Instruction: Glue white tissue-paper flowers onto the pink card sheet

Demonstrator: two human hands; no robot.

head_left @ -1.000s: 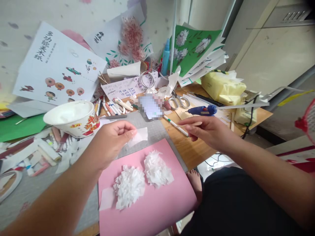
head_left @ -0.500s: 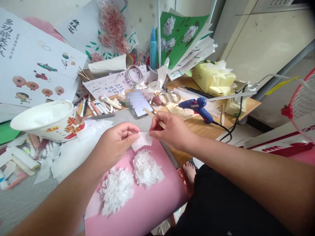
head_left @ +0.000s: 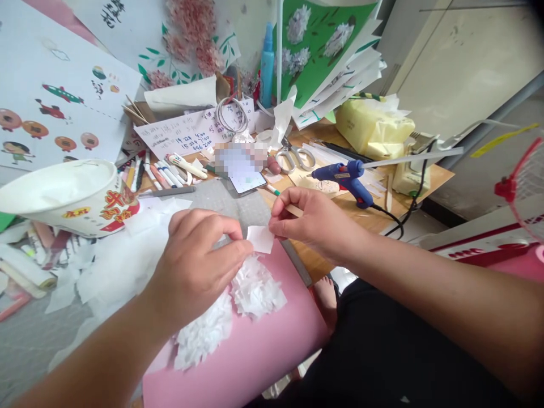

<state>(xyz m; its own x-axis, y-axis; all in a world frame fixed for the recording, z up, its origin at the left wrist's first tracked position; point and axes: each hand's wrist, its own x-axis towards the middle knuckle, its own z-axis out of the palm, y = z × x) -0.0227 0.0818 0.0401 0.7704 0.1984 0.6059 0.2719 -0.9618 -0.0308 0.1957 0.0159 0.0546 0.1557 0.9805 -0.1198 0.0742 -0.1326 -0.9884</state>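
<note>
My right hand pinches the right edge of a small square of white tissue paper. A flat wooden stick is tucked in the fingers of that same hand. At the square's left corner, thumb and forefinger of my left hand are closed together on the paper. Just below lie two ruffled white paper flowers, one on the right and one on the left, partly covered by my left hand. Both rest on a pink sheet.
A blue glue gun lies at the right with scissors and a phone beyond my hands. A white paper bowl stands left, near loose tissue sheets and markers. Yellow tissue pack sits at the back right.
My right hand has shifted slightly right and down, its wooden stick now turned and showing less. My left hand has rolled so its back shows, still at the tissue square. The view has shifted.
</note>
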